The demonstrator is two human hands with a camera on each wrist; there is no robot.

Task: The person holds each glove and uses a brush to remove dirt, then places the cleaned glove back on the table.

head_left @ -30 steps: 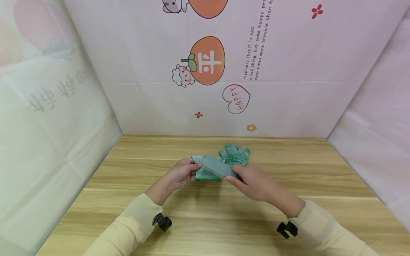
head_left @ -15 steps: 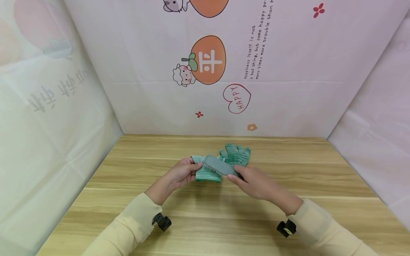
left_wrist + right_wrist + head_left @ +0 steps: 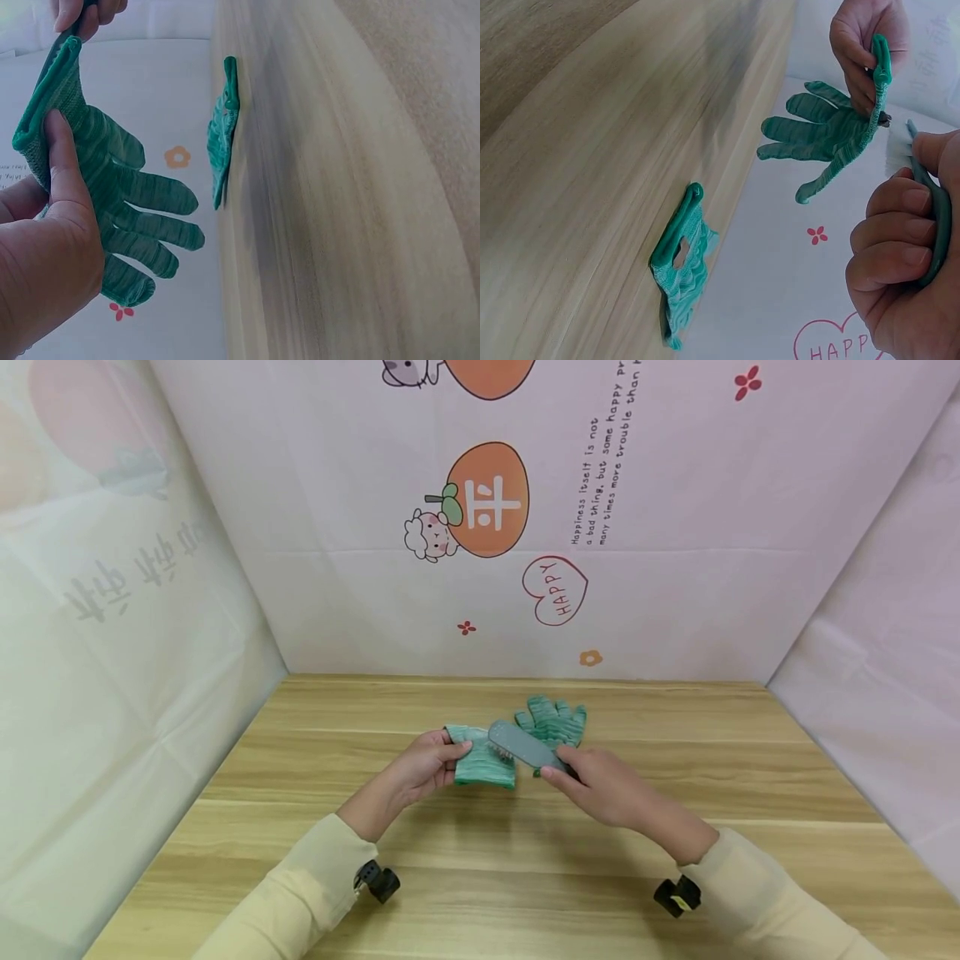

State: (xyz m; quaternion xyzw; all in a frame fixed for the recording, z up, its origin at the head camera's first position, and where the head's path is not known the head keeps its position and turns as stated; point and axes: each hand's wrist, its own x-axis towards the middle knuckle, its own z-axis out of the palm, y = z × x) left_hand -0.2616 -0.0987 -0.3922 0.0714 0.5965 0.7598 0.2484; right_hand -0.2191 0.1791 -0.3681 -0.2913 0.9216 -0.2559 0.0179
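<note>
From here, the left hand's [image 3: 427, 768] fingers pinch a green glove [image 3: 483, 768] above the counter [image 3: 480, 893]; the right hand's [image 3: 611, 789] curl round a grey brush [image 3: 528, 750] just beside it. Another glove [image 3: 555, 722] lies near the back edge, wood stretching wide either side.

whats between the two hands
The head view shows the green glove the left hand holds, then the brush the right hand grips; a second glove lies beyond.

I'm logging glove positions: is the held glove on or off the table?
Off: the left wrist view shows a gap between the held glove and the table.
</note>
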